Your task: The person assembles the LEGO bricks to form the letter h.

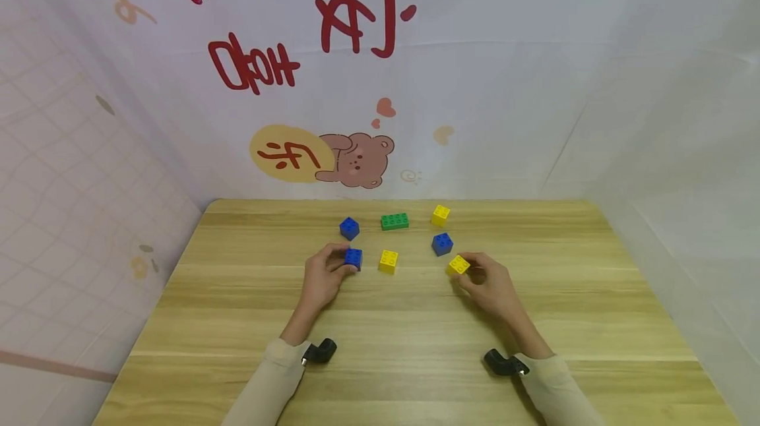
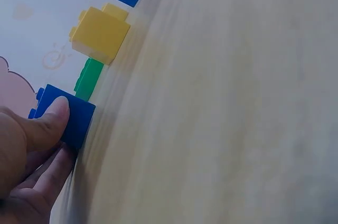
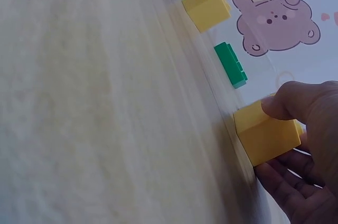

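Note:
My left hand (image 1: 322,279) pinches a blue brick (image 1: 353,258) between thumb and fingers; its studs face up. In the left wrist view the thumb lies across the near side of this blue brick (image 2: 74,115). On the other side, my right hand (image 1: 490,285) holds a yellow brick (image 1: 458,265), which the right wrist view shows with the thumb (image 3: 285,102) on one face and fingers beneath. Between the hands stands another yellow brick (image 1: 388,261), nearer the left hand. Just beyond the right hand's brick is a second blue brick (image 1: 442,243).
Farther back on the wooden table (image 1: 392,360) lie a third blue brick (image 1: 349,228), a long green brick (image 1: 394,221) and a third yellow brick (image 1: 441,215). A white printed curtain (image 1: 505,83) rises behind the table's back edge and along both sides.

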A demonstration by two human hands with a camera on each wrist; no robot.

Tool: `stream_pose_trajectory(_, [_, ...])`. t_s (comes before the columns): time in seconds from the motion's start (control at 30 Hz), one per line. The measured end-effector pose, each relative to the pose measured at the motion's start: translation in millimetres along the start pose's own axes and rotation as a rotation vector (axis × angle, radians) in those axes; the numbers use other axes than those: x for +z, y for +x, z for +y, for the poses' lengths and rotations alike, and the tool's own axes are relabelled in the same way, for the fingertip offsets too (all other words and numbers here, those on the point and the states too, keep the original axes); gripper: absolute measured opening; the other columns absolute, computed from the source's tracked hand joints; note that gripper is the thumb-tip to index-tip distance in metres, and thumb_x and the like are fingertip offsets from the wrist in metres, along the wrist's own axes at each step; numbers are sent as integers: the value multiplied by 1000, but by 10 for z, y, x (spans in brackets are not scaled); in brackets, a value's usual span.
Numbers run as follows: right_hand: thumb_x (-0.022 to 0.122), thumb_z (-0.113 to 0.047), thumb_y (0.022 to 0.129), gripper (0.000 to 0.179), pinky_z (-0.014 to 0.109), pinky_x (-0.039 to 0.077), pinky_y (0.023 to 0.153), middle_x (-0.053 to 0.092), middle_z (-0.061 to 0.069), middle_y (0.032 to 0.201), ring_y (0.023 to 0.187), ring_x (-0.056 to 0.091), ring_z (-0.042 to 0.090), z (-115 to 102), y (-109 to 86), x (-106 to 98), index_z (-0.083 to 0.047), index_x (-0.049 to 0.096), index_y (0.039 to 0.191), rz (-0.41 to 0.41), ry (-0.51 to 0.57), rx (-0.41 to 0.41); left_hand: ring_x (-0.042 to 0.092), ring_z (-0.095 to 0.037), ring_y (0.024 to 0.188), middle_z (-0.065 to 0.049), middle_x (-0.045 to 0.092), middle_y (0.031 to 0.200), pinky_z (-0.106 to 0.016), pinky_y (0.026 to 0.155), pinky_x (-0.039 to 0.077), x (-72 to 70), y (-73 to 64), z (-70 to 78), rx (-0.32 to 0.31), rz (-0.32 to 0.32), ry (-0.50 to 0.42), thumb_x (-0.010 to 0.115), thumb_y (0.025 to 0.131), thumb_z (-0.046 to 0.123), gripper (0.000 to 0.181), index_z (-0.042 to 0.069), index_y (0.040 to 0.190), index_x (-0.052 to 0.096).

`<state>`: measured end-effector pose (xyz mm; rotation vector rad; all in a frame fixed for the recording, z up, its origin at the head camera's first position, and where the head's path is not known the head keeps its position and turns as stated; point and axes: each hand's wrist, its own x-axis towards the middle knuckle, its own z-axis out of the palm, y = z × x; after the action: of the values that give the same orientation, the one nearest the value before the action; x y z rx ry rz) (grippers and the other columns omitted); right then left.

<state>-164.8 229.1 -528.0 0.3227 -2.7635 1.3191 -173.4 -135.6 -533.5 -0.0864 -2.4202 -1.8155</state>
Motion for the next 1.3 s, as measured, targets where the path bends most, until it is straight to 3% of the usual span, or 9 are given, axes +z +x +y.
stream_pose_trajectory(0.4, [82, -13, 88, 42, 48, 61, 95, 71, 13, 123, 110, 70, 32, 0, 9, 25, -7, 66, 127, 17, 21, 5, 74, -34, 106, -22, 71, 118, -29, 86, 64, 15, -70, 60, -44, -23, 1, 80, 84, -5, 41, 2, 123, 67])
stream_pose_trajectory(0.67, [82, -10, 87, 41, 46, 61, 95, 71, 12, 121, 108, 70, 30, -3, 20, 26, -7, 66, 125, 20, 35, -3, 73, -33, 106, -21, 71, 116, -29, 88, 63, 42, -108, 89, -24, -51, -26, 81, 82, -4, 44, 0, 124, 68])
stream_pose_trajectory(1.1, [82, -6, 85, 40, 43, 61, 95, 72, 11, 119, 108, 70, 28, -11, -41, 77, -6, 67, 123, 16, 78, -27, 72, -35, 113, -21, 71, 123, -28, 87, 63, 86, -242, 61, -64, -81, -78, 81, 83, -3, 41, 4, 122, 69])
stream_pose_trajectory(1.3, [82, -7, 85, 40, 41, 61, 94, 72, 9, 119, 107, 69, 26, -18, -62, 109, -7, 68, 123, 23, 85, -39, 71, -35, 116, -20, 69, 126, -28, 89, 63, 118, -284, 47, -44, -91, -88, 80, 83, -5, 41, 4, 122, 69])
